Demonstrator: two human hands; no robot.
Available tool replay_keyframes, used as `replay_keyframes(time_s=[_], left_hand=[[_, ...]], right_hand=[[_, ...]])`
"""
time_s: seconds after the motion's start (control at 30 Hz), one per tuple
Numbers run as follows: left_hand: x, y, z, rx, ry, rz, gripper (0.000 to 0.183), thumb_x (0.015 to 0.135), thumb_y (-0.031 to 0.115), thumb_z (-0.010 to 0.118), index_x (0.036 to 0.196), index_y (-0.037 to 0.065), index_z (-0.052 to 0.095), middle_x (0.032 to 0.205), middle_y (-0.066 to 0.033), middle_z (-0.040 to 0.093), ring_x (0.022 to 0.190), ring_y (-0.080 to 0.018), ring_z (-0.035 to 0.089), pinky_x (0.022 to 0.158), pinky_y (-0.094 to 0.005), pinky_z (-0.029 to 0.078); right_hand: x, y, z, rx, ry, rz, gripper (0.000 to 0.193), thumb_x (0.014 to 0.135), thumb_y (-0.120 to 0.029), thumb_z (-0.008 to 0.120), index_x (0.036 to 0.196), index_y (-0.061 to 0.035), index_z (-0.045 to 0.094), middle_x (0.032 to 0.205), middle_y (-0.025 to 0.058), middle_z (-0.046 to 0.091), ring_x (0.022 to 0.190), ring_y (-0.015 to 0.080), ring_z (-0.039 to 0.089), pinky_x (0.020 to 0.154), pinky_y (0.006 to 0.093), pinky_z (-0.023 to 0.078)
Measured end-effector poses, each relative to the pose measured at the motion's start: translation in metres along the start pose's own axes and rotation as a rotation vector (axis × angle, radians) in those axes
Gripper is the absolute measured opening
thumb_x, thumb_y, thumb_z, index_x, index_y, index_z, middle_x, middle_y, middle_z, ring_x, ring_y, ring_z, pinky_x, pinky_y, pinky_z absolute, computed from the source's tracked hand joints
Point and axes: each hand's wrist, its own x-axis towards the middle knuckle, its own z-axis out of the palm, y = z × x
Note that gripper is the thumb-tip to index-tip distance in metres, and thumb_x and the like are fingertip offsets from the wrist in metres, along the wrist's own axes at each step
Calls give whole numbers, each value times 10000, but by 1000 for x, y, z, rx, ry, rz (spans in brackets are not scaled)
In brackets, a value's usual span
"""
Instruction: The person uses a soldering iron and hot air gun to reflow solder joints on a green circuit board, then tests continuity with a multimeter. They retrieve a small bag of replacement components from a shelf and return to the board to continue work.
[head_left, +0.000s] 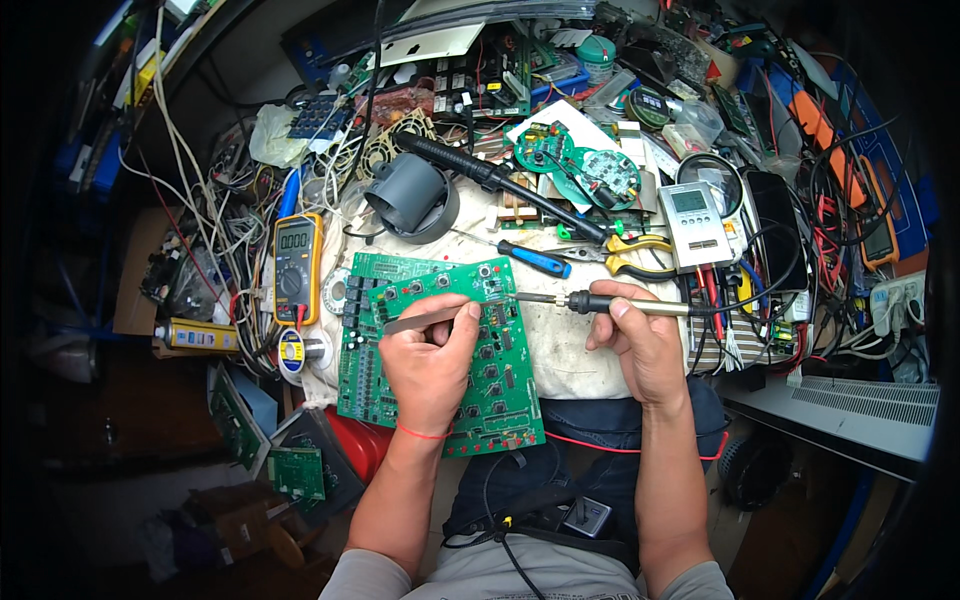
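A large green circuit board (pixel 378 295) with several buttons and chips lies at the front edge of the cloth-covered bench. Above it, my left hand (pixel 430 365) is closed around flat grey metal tweezers (pixel 408 321), whose tips are lost against the board near its upper right. My right hand (pixel 648 350) pinches a soldering iron (pixel 655 307) by its handle. The iron points left, its tip at the board's upper right edge; whether it touches cannot be told. Just behind lie a blue-and-black screwdriver (pixel 535 258) and yellow-handled pliers (pixel 635 257).
Left of the board stand a yellow multimeter (pixel 297 265) and a solder spool (pixel 291 350). A grey cup-shaped holder (pixel 412 200) and a black tube (pixel 470 167) are behind. A white meter (pixel 692 225) stands right. Cables and boards crowd the back and both sides.
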Motion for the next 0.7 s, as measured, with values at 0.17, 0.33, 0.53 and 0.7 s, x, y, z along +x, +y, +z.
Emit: replay_keyframes(time_s=[0.17, 0.33, 0.53, 0.7], left_hand=[[-2, 2, -1, -29, -5, -2, 106, 889, 14, 785, 980, -20, 742, 738, 45, 623, 633, -8, 468, 536, -194, 361], [-3, 5, -3, -46, -17, -4, 98, 893, 8, 779, 973, -21, 730, 749, 35, 638, 633, -10, 493, 538, -189, 377], [-2, 6, -6, -43, -25, 0, 101, 890, 5, 779, 970, -22, 723, 765, 20, 664, 643, -13, 515, 551, -188, 392], [-4, 7, -7, -38, -27, -15, 104, 890, 6, 778, 973, -20, 723, 775, 15, 672, 657, -16, 531, 569, -185, 406]], right_hand=[[-1, -1, -1, 9, -13, 6, 360, 1027, -146, 552, 1300, 80, 614, 826, 76, 638, 762, 153, 617, 761, 316, 564], [-1, -1, -2, 51, -23, -5, 366, 1030, -145, 536, 1301, 89, 609, 824, 78, 636, 758, 154, 613, 758, 322, 568], [-2, 1, -3, 133, -6, -31, 383, 1026, -162, 531, 1294, 101, 606, 792, 80, 630, 741, 162, 612, 742, 326, 567], [-3, 0, -4, 186, 3, -37, 399, 1016, -184, 545, 1287, 104, 606, 772, 88, 629, 723, 175, 616, 726, 326, 559]])
